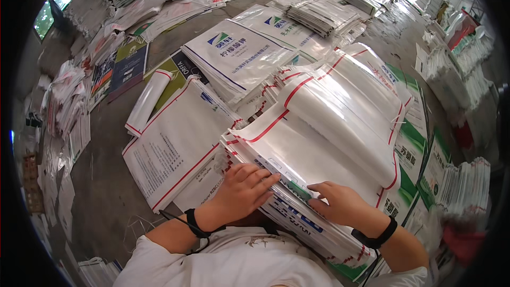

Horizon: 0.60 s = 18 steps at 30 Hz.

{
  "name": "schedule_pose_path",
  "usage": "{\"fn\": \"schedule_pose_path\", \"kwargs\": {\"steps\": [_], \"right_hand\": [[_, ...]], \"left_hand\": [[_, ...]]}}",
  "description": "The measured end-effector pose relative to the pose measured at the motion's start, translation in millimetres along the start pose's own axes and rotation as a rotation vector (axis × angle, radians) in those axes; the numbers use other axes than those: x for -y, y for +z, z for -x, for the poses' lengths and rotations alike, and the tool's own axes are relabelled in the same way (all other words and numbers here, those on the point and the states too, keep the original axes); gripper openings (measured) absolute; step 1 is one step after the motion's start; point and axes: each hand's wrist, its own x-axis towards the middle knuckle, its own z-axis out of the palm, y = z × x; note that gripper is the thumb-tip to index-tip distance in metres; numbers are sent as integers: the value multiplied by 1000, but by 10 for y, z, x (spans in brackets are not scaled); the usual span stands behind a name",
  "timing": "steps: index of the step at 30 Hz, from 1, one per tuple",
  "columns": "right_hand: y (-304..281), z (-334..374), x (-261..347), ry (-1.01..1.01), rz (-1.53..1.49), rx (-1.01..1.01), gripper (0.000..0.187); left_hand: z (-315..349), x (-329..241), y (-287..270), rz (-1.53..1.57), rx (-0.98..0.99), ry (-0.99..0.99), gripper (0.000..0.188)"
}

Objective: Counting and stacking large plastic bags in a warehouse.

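Observation:
A thick stack of white woven bags with red stripes lies right in front of me, its top bags bowed up in a curved fold toward the far side. My left hand rests flat on the stack's near left edge, fingers stretched out and open. On the same near edge, further right, sits my right hand, its fingers bent but apart, touching the bag edge. Between the hands a green strip shows along the edge; whether it is print or a loose piece I cannot tell.
More white bags lie left of the stack, with a rolled bag across them. Beyond are flat bags with blue and green print and a bundled pile. Green-printed bags lie right. Tall bag piles line the sides.

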Motion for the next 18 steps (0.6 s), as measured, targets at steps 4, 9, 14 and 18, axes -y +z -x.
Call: {"fn": "schedule_pose_path", "kwargs": {"steps": [4, 9, 14, 18], "right_hand": [[-98, -52, -99, 216, 188, -95, 47], [-138, 34, -272, -4, 87, -535, 44], [-64, 192, 86, 1, -19, -164, 24], [-48, 151, -56, 6, 89, -131, 23]], "left_hand": [[12, -8, -15, 10, -13, -12, 46], [-17, -12, -34, 11, -24, -14, 49], [-41, -33, -17, 16, -7, -12, 49], [-34, -43, -1, 18, 8, -11, 47]]}}
